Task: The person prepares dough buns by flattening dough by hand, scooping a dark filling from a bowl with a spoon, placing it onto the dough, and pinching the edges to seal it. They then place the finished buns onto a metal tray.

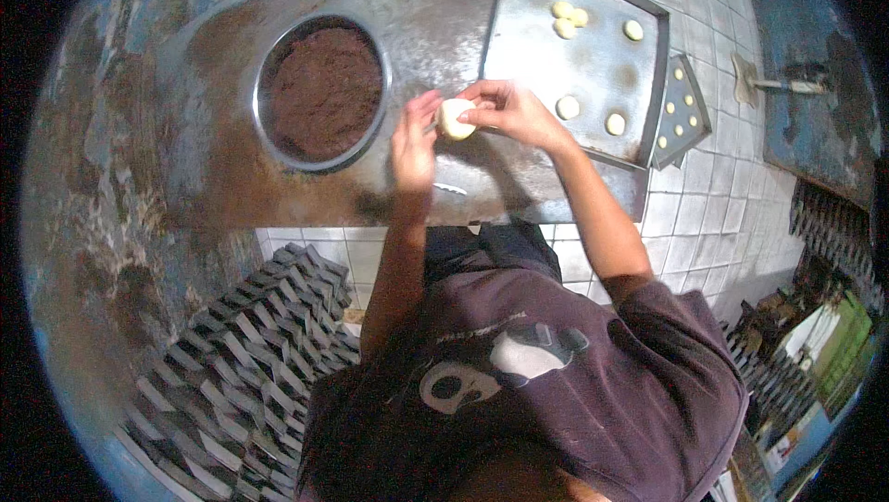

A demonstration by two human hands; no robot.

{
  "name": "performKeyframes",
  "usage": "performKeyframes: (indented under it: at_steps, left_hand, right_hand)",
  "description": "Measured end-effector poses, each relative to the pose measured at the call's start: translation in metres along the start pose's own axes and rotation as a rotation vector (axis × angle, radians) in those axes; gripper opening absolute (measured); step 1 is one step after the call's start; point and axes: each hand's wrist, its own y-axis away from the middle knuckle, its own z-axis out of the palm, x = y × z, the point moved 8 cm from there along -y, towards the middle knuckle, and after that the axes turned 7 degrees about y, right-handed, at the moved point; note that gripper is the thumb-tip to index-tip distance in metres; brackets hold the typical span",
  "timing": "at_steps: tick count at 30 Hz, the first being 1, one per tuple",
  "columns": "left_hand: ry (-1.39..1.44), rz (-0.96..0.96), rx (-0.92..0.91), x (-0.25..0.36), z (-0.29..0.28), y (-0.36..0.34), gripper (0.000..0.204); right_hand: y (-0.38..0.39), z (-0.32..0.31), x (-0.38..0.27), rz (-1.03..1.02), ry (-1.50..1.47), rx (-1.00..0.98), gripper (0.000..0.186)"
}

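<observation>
Both hands meet over the metal tabletop (231,169), just right of the steel bowl (269,67) of dark brown filling (324,90). Left hand (414,145) cups the pale dough ball (456,119); right hand (507,110) closes fingers over its top, so both grips clamp on it. Best handled gently, turning evenly to keep it round. Six finished balls sit on the tray (519,57).

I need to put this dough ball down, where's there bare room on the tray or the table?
The tray is bare over its left half; dough balls cluster at its top and right. The table is bare below the bowl of brown filling. Both hands crowd the strip between bowl and tray.
</observation>
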Motion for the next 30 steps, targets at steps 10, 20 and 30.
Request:
performKeyframes:
  at_steps: [10, 20, 30]
  left_hand:
    - [0.249, 0.171, 0.205, 0.107, -0.048, 0.007, 0.052]
    - [0.508, 0.076, -0.174, 0.129, -0.128, 0.004, 0.023]
    - [-0.434, 0.303, -0.126, 0.063, -0.235, 0.026, 0.079]
  right_hand:
    - [-0.015, 0.124, -0.111, -0.268, -0.008, 0.641, 0.032]
    - [-0.04, 0.205, -0.179, 0.025, -0.034, -0.084, 0.036]
    - [-0.047, 0.189, 0.082, 0.298, 1.168, 0.142, 0.033]
